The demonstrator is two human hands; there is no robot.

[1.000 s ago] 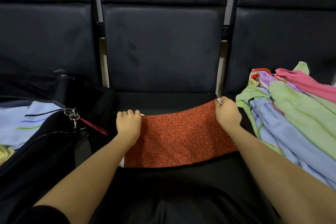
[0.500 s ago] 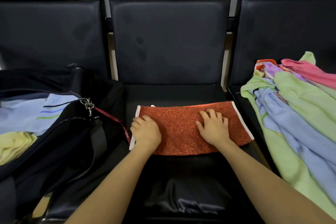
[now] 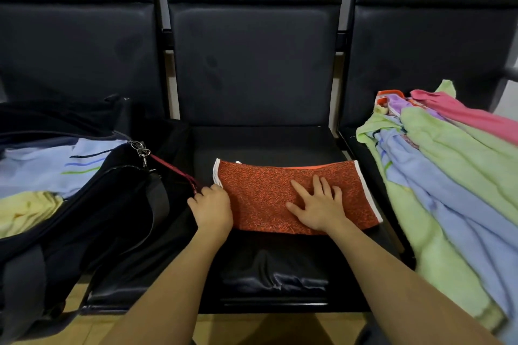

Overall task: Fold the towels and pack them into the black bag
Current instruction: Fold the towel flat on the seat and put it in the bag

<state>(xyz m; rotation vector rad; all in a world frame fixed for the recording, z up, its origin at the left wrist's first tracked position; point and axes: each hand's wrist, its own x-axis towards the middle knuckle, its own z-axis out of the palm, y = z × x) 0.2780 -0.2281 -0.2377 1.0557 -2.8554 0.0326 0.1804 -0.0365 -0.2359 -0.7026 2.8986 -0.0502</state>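
The orange towel [image 3: 294, 196], already folded into a long band with white edging at both short ends, is lying flat across the middle black seat [image 3: 266, 143], at about six o'clock from the seat's backrest. The right hand [image 3: 316, 207] is resting on it with fingers spread and straight, its grip wide and holding nothing, simply pressing the cloth down. The left hand [image 3: 211, 209] is sitting at the towel's nine o'clock end with fingers curled at the white-trimmed edge; whether it is actually pinching that edge cannot be told from this view. The black bag [image 3: 112, 204] is lying open at nine o'clock from the towel, with a pale blue towel [image 3: 56, 165] and a yellow towel [image 3: 25, 210] already showing inside. At three o'clock a loose pile of towels [image 3: 448, 171] in green, blue, pink and purple is waiting on the neighbouring seat. The orange towel is looking light, soft and limp, so it is likely going to sag and unfold if lifted by one corner. Taking it by both corners of the nine o'clock end and carrying that end over to three o'clock seems the safest next fold, with the flat hand keeping the layers from sliding on the slick seat.
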